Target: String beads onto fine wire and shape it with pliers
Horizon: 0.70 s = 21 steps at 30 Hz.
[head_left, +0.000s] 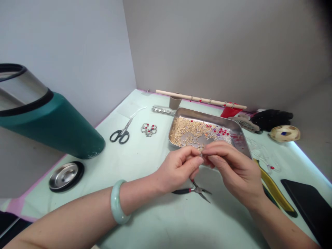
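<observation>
My left hand (178, 168) and my right hand (236, 169) meet over the near edge of a metal tray (207, 116). Both are closed in a pinch, fingertips almost touching, around something tiny that I cannot make out; a thin glint shows between them. Gold beads (178, 133) fill much of the tray, with red beads (221, 132) and clear ones toward its right. Beneath my hands lie pliers (198, 190) with dark handles and their jaws spread. To the left rest a wire ring of beads (149, 130) and scissors (121, 134).
A tall green tumbler (70, 126) stands at left beside its round lid (66, 175). Behind the tray are a wooden rod (181, 96) carrying small rings, a paper cup (175, 101) and wires (163, 110). At right lie a yellow-handled tool (275, 186) and a black phone-like slab (306, 200).
</observation>
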Motion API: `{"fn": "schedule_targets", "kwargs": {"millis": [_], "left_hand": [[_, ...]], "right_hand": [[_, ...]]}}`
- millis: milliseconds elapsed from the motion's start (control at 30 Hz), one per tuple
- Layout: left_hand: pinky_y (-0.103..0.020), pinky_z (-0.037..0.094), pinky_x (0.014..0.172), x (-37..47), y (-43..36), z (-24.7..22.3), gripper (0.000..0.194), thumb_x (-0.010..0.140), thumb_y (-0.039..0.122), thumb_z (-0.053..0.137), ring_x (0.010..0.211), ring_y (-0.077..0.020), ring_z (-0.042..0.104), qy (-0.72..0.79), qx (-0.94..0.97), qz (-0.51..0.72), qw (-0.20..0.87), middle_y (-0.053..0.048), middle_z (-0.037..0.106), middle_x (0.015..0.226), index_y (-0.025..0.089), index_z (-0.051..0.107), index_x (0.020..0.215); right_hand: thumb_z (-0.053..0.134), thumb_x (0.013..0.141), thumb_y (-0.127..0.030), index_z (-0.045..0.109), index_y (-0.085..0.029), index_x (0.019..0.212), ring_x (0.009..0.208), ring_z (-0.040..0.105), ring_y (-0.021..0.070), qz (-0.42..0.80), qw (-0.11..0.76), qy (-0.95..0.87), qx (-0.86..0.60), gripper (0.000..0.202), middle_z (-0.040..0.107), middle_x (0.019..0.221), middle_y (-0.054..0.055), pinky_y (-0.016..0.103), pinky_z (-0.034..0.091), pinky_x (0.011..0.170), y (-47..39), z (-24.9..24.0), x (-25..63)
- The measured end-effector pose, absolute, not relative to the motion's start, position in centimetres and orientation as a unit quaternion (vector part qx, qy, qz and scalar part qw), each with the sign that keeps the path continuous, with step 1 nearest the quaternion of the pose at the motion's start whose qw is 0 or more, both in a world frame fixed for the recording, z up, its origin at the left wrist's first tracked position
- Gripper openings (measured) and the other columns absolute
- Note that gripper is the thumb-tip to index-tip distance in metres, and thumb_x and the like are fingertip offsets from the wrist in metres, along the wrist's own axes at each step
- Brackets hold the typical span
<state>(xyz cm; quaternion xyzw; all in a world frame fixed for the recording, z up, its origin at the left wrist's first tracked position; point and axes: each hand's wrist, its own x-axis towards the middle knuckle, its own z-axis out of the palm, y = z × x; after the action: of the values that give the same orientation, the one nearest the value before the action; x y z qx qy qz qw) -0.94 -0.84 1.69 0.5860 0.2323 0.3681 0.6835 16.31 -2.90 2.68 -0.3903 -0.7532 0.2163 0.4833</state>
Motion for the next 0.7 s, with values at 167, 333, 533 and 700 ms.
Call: {"fn": "schedule_targets", "kwargs": {"millis": [167, 333, 533, 700], "left_hand": [[-0.019, 0.032, 0.048, -0.9, -0.7, 1.5, 0.016, 0.091, 0.032, 0.050, 0.045, -0.0046, 0.040, 0.222, 0.565, 0.351, 0.713, 0.005, 0.055, 0.057, 0.017, 0.046, 0.096], [-0.019, 0.023, 0.039, -0.8, -0.4, 1.5, 0.020, 0.088, 0.036, 0.052, 0.038, -0.0037, 0.031, 0.219, 0.519, 0.332, 0.757, 0.006, 0.055, 0.055, 0.018, 0.044, 0.089], [-0.018, 0.023, 0.042, -0.9, -0.5, 1.6, 0.021, 0.085, 0.036, 0.056, 0.042, -0.0033, 0.032, 0.226, 0.496, 0.321, 0.775, 0.005, 0.055, 0.058, 0.017, 0.048, 0.092], [-0.019, 0.026, 0.045, -0.8, -0.5, 1.4, 0.023, 0.084, 0.037, 0.058, 0.045, -0.0044, 0.036, 0.232, 0.513, 0.328, 0.758, 0.005, 0.053, 0.057, 0.016, 0.051, 0.091]], "right_hand": [[0.051, 0.089, -0.009, 0.065, -0.023, 0.095, 0.079, 0.056, 0.0164, 0.229, 0.485, -0.744, -0.398, 0.020, 0.059, 0.090, 0.004, 0.030, 0.049, 0.063, -2.9, 2.5, 16.4], [0.053, 0.087, -0.009, 0.064, -0.024, 0.101, 0.085, 0.058, 0.0190, 0.195, 0.481, -0.763, -0.386, 0.024, 0.061, 0.092, 0.005, 0.034, 0.050, 0.069, -2.8, 2.6, 16.6], [0.056, 0.083, -0.006, 0.065, -0.024, 0.100, 0.084, 0.060, 0.0202, 0.112, 0.445, -0.811, -0.364, 0.027, 0.061, 0.092, 0.006, 0.037, 0.050, 0.073, -2.5, 3.2, 17.3], [0.056, 0.080, -0.005, 0.064, -0.022, 0.097, 0.082, 0.062, 0.0209, 0.081, 0.421, -0.828, -0.362, 0.025, 0.063, 0.092, 0.007, 0.036, 0.051, 0.070, -2.7, 3.4, 17.4]]}}
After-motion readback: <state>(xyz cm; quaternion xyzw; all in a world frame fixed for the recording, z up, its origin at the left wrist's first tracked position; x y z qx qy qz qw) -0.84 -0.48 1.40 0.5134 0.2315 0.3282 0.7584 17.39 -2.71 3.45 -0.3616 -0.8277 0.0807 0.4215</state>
